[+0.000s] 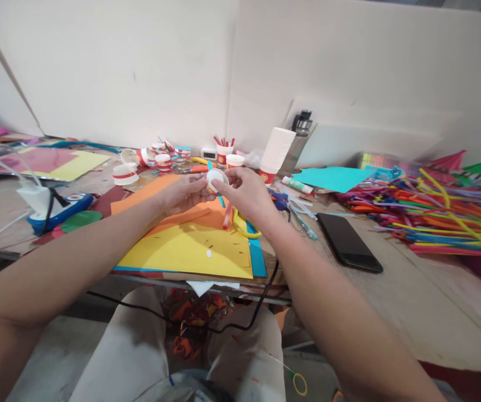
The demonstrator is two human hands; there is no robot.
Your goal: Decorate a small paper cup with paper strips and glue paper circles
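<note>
Both hands meet over the coloured sheets, holding a small white round piece (216,180) that looks like a cut-down paper cup. A blue strip (210,166) sticks out above and below it. My left hand (187,192) grips its left side between thumb and fingers. On the other side, my right hand (246,192) is closed on it, with the thumb across the front. Beneath the hands lie orange paper (140,201) and yellow paper (186,254) with small scraps on it. A yellow loop-shaped handle (244,228) shows beside my right wrist.
Cut-down paper cups (125,174) stand at the back left. A tall stack of paper cups (278,148) leans near a grey bottle (297,145). To the right are a blue glue gun (280,200), a black phone (349,243) and many pipe cleaners (441,223). A black cable (272,279) hangs over the table edge.
</note>
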